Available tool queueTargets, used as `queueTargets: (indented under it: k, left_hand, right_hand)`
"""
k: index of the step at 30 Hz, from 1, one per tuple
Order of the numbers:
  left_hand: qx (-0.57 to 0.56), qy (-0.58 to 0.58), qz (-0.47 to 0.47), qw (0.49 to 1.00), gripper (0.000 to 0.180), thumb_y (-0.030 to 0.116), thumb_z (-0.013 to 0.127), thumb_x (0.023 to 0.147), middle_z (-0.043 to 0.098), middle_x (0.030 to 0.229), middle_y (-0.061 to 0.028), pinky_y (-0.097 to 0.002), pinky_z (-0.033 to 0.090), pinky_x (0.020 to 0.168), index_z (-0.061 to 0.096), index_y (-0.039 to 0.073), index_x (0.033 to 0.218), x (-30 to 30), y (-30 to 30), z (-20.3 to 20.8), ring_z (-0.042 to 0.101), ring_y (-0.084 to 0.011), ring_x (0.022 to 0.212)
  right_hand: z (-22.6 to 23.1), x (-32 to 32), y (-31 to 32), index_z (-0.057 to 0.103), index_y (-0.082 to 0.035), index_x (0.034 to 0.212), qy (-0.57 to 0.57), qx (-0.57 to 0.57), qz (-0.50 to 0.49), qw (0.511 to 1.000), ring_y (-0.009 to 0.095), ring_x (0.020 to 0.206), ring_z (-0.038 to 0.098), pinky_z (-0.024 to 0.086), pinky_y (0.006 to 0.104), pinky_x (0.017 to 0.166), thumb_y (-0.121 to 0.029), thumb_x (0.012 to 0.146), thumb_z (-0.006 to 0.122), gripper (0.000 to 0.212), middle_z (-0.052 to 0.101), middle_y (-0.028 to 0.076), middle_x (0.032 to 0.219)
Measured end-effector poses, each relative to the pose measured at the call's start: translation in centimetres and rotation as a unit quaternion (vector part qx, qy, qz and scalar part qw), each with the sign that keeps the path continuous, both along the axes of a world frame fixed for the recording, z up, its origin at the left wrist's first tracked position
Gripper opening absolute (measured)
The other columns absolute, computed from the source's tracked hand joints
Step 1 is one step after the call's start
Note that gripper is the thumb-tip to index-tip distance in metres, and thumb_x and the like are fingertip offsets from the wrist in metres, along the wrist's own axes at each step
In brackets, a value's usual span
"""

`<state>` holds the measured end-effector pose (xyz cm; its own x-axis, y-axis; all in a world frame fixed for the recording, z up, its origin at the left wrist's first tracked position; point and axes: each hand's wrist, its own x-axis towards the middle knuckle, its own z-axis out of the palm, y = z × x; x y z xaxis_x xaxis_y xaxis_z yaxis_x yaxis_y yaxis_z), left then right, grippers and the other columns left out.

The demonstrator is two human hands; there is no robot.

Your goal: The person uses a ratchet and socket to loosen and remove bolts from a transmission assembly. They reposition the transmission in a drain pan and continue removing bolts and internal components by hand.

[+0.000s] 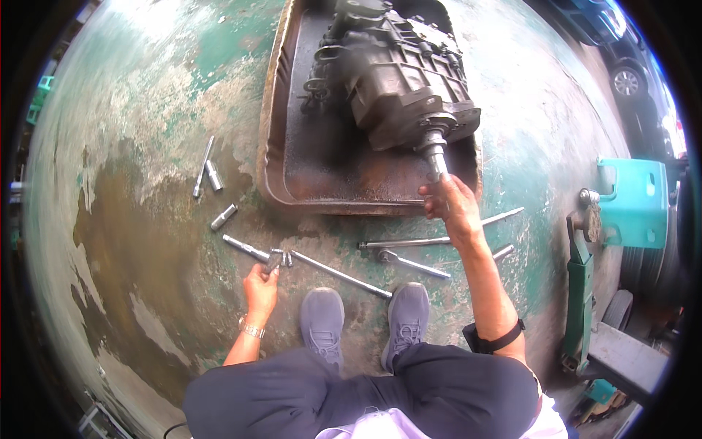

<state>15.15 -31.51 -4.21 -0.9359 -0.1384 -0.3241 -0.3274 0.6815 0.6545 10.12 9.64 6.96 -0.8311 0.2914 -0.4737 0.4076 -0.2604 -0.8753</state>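
A grey metal gearbox [402, 80] sits in a dark, rust-stained metal tray [272, 146], its shaft [435, 154] pointing toward me. The fingers of my right hand [457, 208] close round the shaft's end. Low on the left, my left hand [261, 289] pinches a small dark metal part [275, 259] just above the floor; its exact kind is hard to make out. Right beside that part are a few small bolts [287, 258]. A bar [245, 247] and a long thin extension bar [340, 275] lie next to my left fingers.
Loose sockets [213, 175] [224, 216] and a thin rod [205, 167] lie on the worn green floor at left. A ratchet [415, 264] and a long bar [402, 243] rest near my right forearm. At right stand a green jack [579, 307] and a teal plastic stool [635, 203].
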Motion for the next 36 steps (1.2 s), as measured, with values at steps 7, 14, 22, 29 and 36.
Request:
queueTargets:
  k: [7, 14, 22, 29, 36]
  left_hand:
    - [-0.004, 0.005, -0.011, 1.0, 0.025, 0.017, 0.073, 0.08, 0.058, 0.056, -0.0105, -0.0356, 0.04, 0.048, 0.057, -0.002, 0.074, 0.1, -0.4, -0.6, 0.051, -0.0154, 0.049]
    - [0.086, -0.035, 0.086, 0.992, 0.023, 0.014, 0.065, 0.089, 0.055, 0.056, -0.0004, -0.0258, 0.034, 0.043, 0.057, 0.0, 0.074, -0.5, -1.1, -0.1, 0.046, -0.0054, 0.048]
    - [0.134, 0.081, -0.02, 0.987, 0.017, 0.013, 0.062, 0.092, 0.056, 0.063, 0.0002, -0.0243, 0.041, 0.046, 0.058, 0.0, 0.081, -10.4, 0.9, 8.4, 0.05, -0.0064, 0.051]
    - [-0.075, -0.005, -0.199, 0.977, 0.042, 0.037, 0.059, 0.092, 0.062, 0.068, -0.02, -0.0379, 0.049, 0.059, 0.055, -0.004, 0.082, -24.5, 4.9, 12.0, 0.064, -0.0256, 0.062]
    - [-0.282, 0.092, -0.26, 0.919, 0.057, 0.045, 0.06, 0.088, 0.063, 0.088, -0.0345, -0.0477, 0.047, 0.081, 0.059, -0.012, 0.094, -31.3, 10.6, 8.7, 0.06, -0.0474, 0.095]
  right_hand:
    - [0.1, -0.1, -0.9, 0.05, -0.003, 0.112, 0.006, 0.01, 0.002, 1.0, 0.011, 0.065, 0.057, 0.048, 0.0256, 0.056, -0.042, 0.099, 0.046, 0.041, 0.065, 0.01, 0.092]
    - [-0.2, 0.0, -1.0, 0.05, -0.004, 0.11, -0.008, 0.033, -0.002, 0.999, 0.011, 0.065, 0.057, 0.048, 0.0261, 0.056, -0.042, 0.099, 0.046, 0.04, 0.066, 0.009, 0.091]
    - [0.9, 0.3, -1.2, 0.047, 0.002, 0.127, 0.037, 0.271, -0.025, 0.961, 0.019, 0.1, 0.056, 0.045, 0.0321, 0.088, -0.02, 0.088, 0.065, 0.048, 0.058, 0.015, 0.114]
    - [2.3, 0.0, -2.6, 0.037, 0.008, 0.134, 0.065, 0.506, 0.045, 0.859, 0.041, 0.113, 0.054, 0.045, 0.0427, 0.095, -0.021, 0.08, 0.07, 0.069, 0.052, 0.028, 0.123]
    - [0.6, -1.7, -2.3, 0.038, 0.01, 0.134, 0.064, 0.549, 0.076, 0.83, 0.042, 0.103, 0.06, 0.049, 0.0422, 0.087, -0.018, 0.077, 0.072, 0.072, 0.053, 0.029, 0.124]
